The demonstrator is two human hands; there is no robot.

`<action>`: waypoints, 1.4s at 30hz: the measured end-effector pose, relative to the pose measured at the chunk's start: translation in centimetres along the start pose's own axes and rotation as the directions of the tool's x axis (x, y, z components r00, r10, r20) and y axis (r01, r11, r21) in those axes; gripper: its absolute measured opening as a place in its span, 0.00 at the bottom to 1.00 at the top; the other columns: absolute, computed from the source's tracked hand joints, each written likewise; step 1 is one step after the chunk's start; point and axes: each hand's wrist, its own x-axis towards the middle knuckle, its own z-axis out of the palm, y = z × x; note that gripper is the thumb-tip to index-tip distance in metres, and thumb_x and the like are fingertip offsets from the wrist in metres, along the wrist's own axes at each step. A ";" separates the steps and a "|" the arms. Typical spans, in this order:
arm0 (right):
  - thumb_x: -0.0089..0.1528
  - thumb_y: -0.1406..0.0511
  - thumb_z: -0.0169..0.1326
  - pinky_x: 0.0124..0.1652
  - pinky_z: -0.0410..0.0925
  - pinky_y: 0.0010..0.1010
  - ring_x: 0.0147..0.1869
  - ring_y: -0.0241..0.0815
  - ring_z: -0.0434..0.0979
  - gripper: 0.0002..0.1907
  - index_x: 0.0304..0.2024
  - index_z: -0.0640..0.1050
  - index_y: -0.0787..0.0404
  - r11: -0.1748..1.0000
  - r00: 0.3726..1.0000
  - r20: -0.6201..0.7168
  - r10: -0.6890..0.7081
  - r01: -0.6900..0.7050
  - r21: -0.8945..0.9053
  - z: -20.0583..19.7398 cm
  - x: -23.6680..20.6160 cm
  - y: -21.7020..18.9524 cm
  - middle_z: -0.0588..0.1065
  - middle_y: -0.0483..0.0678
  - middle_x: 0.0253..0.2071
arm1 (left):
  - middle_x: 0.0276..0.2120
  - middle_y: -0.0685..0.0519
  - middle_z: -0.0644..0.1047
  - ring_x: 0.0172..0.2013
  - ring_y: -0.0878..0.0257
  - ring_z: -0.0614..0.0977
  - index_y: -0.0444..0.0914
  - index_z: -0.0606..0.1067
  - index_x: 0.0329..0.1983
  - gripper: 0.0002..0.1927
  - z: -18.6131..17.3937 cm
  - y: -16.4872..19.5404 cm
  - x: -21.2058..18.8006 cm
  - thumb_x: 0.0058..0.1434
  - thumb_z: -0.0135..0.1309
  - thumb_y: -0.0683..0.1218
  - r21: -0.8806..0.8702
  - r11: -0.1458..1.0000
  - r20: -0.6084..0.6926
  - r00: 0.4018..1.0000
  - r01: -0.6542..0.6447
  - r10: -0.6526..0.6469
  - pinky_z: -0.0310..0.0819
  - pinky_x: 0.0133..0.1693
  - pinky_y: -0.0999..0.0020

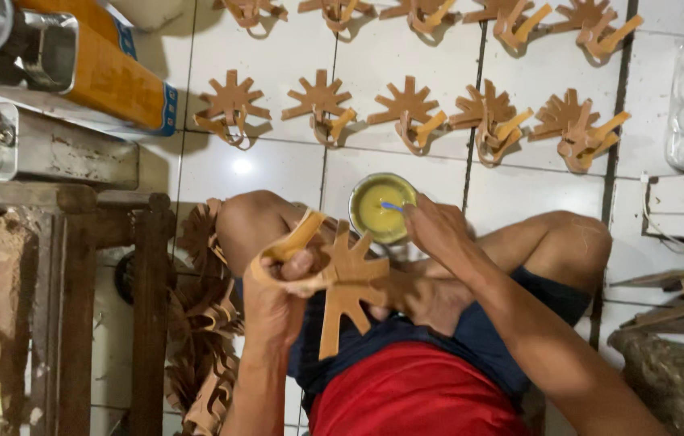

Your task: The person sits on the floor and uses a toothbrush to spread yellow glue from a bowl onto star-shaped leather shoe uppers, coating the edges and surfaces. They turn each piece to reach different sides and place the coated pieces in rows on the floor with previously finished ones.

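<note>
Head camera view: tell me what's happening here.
A person sits on a white tiled floor with knees bent. The left hand holds up a tan, star-shaped cut-out piece with a looped strap. The right hand dips a blue-handled tool into a small tin of yellow paste standing on the floor between the legs. Similar pieces lie spread in rows on the floor ahead, and a stack of them sits beside the left leg.

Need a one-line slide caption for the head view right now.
Seated on a tiled floor, left hand holds a tan pronged leather piece while right hand dips a brush into a glue tin.
</note>
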 end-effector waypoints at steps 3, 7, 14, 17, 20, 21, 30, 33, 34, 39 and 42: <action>0.60 0.66 0.51 0.35 0.71 0.51 0.38 0.61 0.78 0.15 0.48 0.80 0.58 0.998 0.996 -0.067 -0.058 0.057 -0.017 0.5 -2.0 2.5 0.77 0.59 0.41 | 0.28 0.57 0.74 0.26 0.70 0.74 0.34 0.74 0.38 0.04 -0.5 -0.5 0.6 0.63 0.59 0.37 -0.015 1.000 -0.035 0.999 -0.015 0.014 0.70 0.28 0.72; 0.61 0.64 0.51 0.34 0.71 0.48 0.37 0.60 0.78 0.17 0.50 0.81 0.59 0.986 0.971 -0.202 0.127 -0.146 -0.081 -2.5 -6.8 7.2 0.78 0.60 0.42 | 0.26 0.57 0.73 0.25 0.70 0.73 0.35 0.74 0.37 0.05 -0.3 -0.5 0.9 0.67 0.58 0.39 -0.030 1.000 0.046 0.999 -0.009 0.010 0.68 0.28 0.74; 0.76 0.70 0.55 0.36 0.68 0.25 0.35 0.36 0.75 0.10 0.59 0.81 0.63 0.920 0.737 -0.596 0.319 -0.088 0.383 -6.8 -13.6 7.6 0.77 0.50 0.38 | 0.26 0.56 0.77 0.23 0.71 0.76 0.29 0.80 0.47 0.14 5.6 0.1 1.3 0.62 0.59 0.43 0.224 0.970 0.063 0.992 0.093 -0.110 0.70 0.23 0.75; 0.69 0.70 0.53 0.33 0.67 0.22 0.33 0.31 0.74 0.13 0.56 0.80 0.62 0.895 0.735 -0.646 0.208 0.123 0.428 -5.9 -14.1 3.8 0.78 0.46 0.37 | 0.26 0.55 0.77 0.22 0.73 0.75 0.26 0.79 0.51 0.18 8.7 0.4 0.3 0.64 0.61 0.45 0.297 0.950 0.186 0.970 0.099 -0.159 0.67 0.22 0.78; 0.66 0.70 0.56 0.28 0.68 0.19 0.31 0.28 0.80 0.11 0.50 0.81 0.61 0.825 0.772 -0.628 0.101 0.288 0.486 -5.6 -11.9 1.0 0.80 0.44 0.33 | 0.25 0.55 0.78 0.21 0.73 0.74 0.26 0.80 0.52 0.19 10.4 1.3 -0.3 0.64 0.61 0.46 0.355 0.933 0.260 0.952 0.060 -0.160 0.66 0.21 0.78; 0.66 0.70 0.56 0.30 0.68 0.20 0.33 0.29 0.79 0.11 0.51 0.81 0.63 0.822 0.789 -0.606 0.099 0.279 0.497 -5.9 -11.7 0.4 0.80 0.44 0.34 | 0.24 0.56 0.78 0.21 0.74 0.74 0.27 0.80 0.53 0.20 10.8 1.5 -0.4 0.64 0.61 0.46 0.374 0.926 0.275 0.948 0.045 -0.158 0.66 0.21 0.79; 0.64 0.72 0.55 0.28 0.68 0.20 0.32 0.31 0.78 0.12 0.50 0.82 0.67 0.823 0.837 -0.525 0.157 0.183 0.539 -7.5 -11.2 -0.3 0.80 0.46 0.34 | 0.29 0.56 0.80 0.26 0.74 0.76 0.28 0.80 0.54 0.20 11.0 1.5 -0.2 0.64 0.61 0.46 0.379 0.925 0.260 0.957 0.021 -0.129 0.70 0.27 0.79; 0.63 0.73 0.54 0.27 0.67 0.20 0.30 0.33 0.77 0.13 0.49 0.82 0.67 0.841 0.840 -0.512 0.178 0.141 0.523 -7.8 -11.7 -0.3 0.79 0.48 0.34 | 0.27 0.55 0.79 0.24 0.72 0.77 0.27 0.80 0.53 0.20 11.1 1.5 -0.1 0.64 0.62 0.46 0.284 0.953 0.287 0.940 0.100 -0.184 0.70 0.26 0.78; 0.63 0.73 0.54 0.28 0.68 0.21 0.31 0.33 0.78 0.13 0.50 0.82 0.67 0.857 0.828 -0.528 0.189 0.123 0.500 -8.1 -12.0 -0.4 0.79 0.48 0.34 | 0.29 0.54 0.81 0.26 0.72 0.78 0.27 0.80 0.53 0.20 11.2 1.5 -0.2 0.63 0.62 0.46 0.301 0.948 0.289 0.938 0.099 -0.190 0.71 0.27 0.78; 0.64 0.73 0.56 0.27 0.66 0.22 0.28 0.34 0.77 0.12 0.50 0.82 0.66 0.853 0.844 -0.505 0.183 0.119 0.508 -8.2 -11.7 -0.2 0.79 0.47 0.33 | 0.26 0.55 0.80 0.24 0.73 0.76 0.27 0.81 0.54 0.20 10.7 1.1 -0.5 0.63 0.63 0.45 0.388 0.919 0.288 0.937 0.073 -0.196 0.69 0.25 0.79; 0.67 0.73 0.54 0.22 0.64 0.22 0.24 0.31 0.74 0.11 0.51 0.82 0.67 0.725 0.814 -0.418 0.404 -0.006 0.689 -7.5 -10.4 1.9 0.79 0.48 0.33 | 0.39 0.51 0.83 0.33 0.71 0.81 0.29 0.80 0.53 0.19 9.7 0.5 -0.3 0.61 0.64 0.43 0.387 0.922 0.309 0.937 0.034 -0.164 0.77 0.33 0.78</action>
